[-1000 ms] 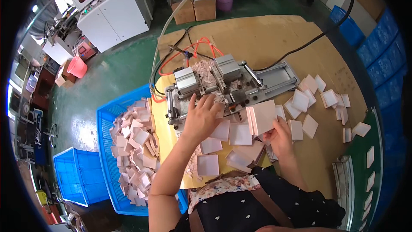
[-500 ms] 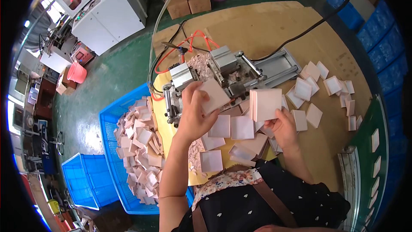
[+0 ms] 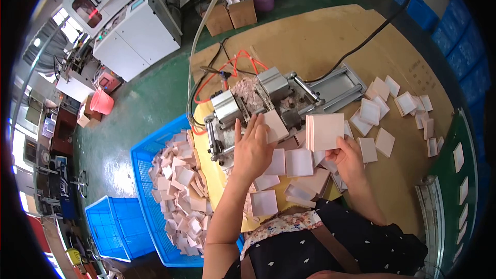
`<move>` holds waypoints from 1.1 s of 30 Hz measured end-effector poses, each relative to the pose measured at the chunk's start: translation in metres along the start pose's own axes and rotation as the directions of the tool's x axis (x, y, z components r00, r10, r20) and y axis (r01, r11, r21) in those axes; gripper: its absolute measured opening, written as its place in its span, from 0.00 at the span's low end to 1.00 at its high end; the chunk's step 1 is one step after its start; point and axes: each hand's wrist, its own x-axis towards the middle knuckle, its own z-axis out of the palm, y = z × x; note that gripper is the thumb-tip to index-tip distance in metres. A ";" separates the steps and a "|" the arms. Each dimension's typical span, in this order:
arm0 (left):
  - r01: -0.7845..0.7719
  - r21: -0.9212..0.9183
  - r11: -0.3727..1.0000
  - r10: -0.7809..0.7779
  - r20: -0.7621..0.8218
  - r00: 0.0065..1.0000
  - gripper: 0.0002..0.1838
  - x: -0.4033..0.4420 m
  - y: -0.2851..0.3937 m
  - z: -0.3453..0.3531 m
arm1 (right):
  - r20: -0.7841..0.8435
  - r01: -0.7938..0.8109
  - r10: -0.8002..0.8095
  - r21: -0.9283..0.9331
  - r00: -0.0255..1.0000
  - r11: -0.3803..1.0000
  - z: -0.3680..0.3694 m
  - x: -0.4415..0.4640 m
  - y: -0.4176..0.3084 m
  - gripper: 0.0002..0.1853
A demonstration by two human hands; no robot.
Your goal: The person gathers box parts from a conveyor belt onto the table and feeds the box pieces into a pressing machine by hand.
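Note:
Shallow, pale pink square box parts lie in front of me. My left hand (image 3: 253,147) has its fingers stretched out, touching the left edge of one square box part (image 3: 277,126) at the front of a metal clamping machine (image 3: 258,101). My left thumb is mostly hidden. My right hand (image 3: 349,161) grips a short stack of similar square box parts (image 3: 327,132) by its lower right corner, with the flat face toward me. Below the two hands, more open box parts (image 3: 299,163) lie on the yellow surface.
A blue crate (image 3: 138,175) full of box parts stands left of the table, beside another blue crate (image 3: 111,227). Loose box parts (image 3: 370,112) are scattered on the tabletop (image 3: 330,31) at right. Orange hoses (image 3: 240,61) and a black cable (image 3: 356,44) run to the machine.
My left hand has straightened its fingers from a grip and set its box part against the machine. The right hand still holds the stack. The whole view has shifted slightly.

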 end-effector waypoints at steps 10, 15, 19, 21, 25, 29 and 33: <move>-0.028 -0.058 0.998 0.035 0.124 0.992 0.28 0.015 -0.009 -0.001 | 0.077 0.092 -0.092 0.003 0.993 0.996 0.018 0.001 -0.008 0.14; 0.023 -0.080 0.997 -0.040 -0.210 0.977 0.29 -0.003 -0.014 -0.018 | 0.064 0.056 -0.057 0.016 0.996 0.998 0.021 0.000 -0.006 0.14; 0.535 0.166 0.828 -0.419 -0.451 0.788 0.47 -0.045 -0.023 -0.050 | 0.156 -0.095 0.080 0.090 0.984 0.991 0.037 0.011 0.010 0.14; 0.491 0.125 0.862 -0.376 -0.492 0.785 0.54 -0.050 -0.021 -0.056 | 0.216 -0.159 0.138 0.085 0.967 0.984 0.057 0.024 0.026 0.13; 0.130 -0.093 0.987 -0.144 -0.167 0.975 0.43 -0.040 -0.013 -0.032 | 0.131 -0.210 0.208 0.001 0.969 0.978 0.081 0.053 0.060 0.14; 0.040 -0.146 0.989 -0.059 -0.131 0.990 0.31 -0.025 -0.014 -0.001 | 0.071 -0.192 0.200 -0.103 0.977 0.976 0.080 0.049 0.047 0.13; -0.023 -0.213 0.977 -0.022 -0.204 0.979 0.24 -0.022 -0.019 0.015 | 0.095 -0.184 0.191 -0.073 0.977 0.980 0.066 0.042 0.037 0.15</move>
